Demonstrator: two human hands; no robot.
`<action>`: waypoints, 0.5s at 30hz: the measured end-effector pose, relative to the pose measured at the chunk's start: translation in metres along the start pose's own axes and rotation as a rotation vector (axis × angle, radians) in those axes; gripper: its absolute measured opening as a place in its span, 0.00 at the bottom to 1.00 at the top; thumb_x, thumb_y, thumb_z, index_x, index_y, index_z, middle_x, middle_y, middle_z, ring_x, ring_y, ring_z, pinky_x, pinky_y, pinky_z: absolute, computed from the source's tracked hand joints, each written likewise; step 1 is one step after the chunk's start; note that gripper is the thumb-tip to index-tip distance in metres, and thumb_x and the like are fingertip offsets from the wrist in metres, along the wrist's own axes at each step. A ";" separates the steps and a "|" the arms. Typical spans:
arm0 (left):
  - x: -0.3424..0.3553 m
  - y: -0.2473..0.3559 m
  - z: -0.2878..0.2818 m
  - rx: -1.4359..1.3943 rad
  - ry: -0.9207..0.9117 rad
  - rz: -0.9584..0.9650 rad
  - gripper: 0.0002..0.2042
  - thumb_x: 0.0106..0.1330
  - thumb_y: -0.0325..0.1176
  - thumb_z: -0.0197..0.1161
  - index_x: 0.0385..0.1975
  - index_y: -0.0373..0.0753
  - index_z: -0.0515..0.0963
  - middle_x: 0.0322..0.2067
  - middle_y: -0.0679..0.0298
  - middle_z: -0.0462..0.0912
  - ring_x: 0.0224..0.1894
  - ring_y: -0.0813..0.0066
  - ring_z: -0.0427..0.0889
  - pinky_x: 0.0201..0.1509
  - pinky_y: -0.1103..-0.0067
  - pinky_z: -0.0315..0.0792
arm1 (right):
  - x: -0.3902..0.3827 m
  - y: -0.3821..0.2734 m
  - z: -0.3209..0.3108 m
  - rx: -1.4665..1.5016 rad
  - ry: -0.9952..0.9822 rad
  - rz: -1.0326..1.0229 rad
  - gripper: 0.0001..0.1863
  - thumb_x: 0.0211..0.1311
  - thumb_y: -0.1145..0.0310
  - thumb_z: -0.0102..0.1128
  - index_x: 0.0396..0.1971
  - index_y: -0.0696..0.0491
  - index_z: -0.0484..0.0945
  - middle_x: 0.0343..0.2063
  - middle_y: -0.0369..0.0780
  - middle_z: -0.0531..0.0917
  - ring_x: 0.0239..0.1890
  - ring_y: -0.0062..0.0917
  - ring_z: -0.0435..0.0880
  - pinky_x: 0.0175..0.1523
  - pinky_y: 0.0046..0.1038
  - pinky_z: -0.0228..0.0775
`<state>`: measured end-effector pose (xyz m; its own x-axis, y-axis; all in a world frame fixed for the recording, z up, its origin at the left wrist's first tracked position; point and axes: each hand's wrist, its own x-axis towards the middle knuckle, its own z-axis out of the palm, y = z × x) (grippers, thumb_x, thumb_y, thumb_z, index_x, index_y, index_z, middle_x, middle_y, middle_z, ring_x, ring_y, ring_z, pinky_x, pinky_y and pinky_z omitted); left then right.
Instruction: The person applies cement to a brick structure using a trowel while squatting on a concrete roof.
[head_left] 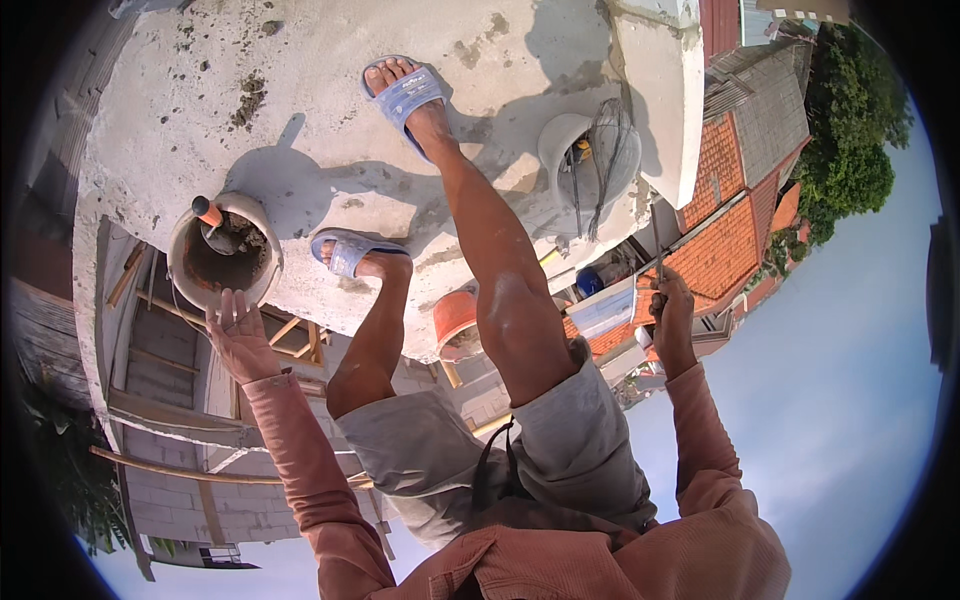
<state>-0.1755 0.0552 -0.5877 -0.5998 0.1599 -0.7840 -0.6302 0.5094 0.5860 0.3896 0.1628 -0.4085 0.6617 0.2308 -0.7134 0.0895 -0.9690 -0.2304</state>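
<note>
While under the bucket [224,255] rim, left hand [236,333] open, right hand [670,310] gripping a thin tool [659,272]

Left hand [238,330] open, right hand [672,312] fisted

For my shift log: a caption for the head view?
Left hand open at mortar bucket; right hand grips a thin tool.

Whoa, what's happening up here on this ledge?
A person in sandals stands on a rough concrete slab high above tiled rooftops. Their left hand is open, reaching to the rim of a mortar-caked bucket with an orange-handled tool in it, sitting at the slab's edge. Their right hand grips something thin out past the edge; I cannot tell what. A second bucket with wires stands by a concrete post.
</note>
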 end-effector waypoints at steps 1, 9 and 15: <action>0.005 -0.005 0.002 0.018 -0.022 -0.021 0.27 0.79 0.51 0.48 0.71 0.44 0.60 0.66 0.54 0.71 0.68 0.59 0.70 0.70 0.60 0.64 | 0.003 0.014 -0.016 0.035 0.001 0.007 0.18 0.64 0.73 0.46 0.52 0.59 0.78 0.25 0.29 0.70 0.22 0.11 0.62 0.29 0.15 0.58; 0.023 0.011 0.023 0.120 -0.044 -0.250 0.27 0.76 0.57 0.47 0.60 0.41 0.71 0.61 0.60 0.77 0.65 0.63 0.73 0.68 0.60 0.64 | 0.178 0.107 0.023 -0.427 -0.050 -0.318 0.28 0.66 0.61 0.57 0.60 0.64 0.73 0.45 0.53 0.84 0.50 0.43 0.83 0.57 0.37 0.71; 0.007 0.008 0.023 0.029 -0.027 -0.116 0.32 0.75 0.63 0.43 0.55 0.37 0.72 0.56 0.54 0.79 0.63 0.58 0.74 0.68 0.60 0.65 | 0.184 0.058 0.118 -0.570 -0.112 -0.445 0.26 0.67 0.50 0.59 0.46 0.62 0.80 0.42 0.54 0.85 0.49 0.46 0.83 0.55 0.38 0.72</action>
<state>-0.1733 0.0798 -0.5930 -0.5097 0.1213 -0.8518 -0.6801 0.5496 0.4852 0.4290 0.1595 -0.6309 0.3950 0.5913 -0.7031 0.7257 -0.6701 -0.1559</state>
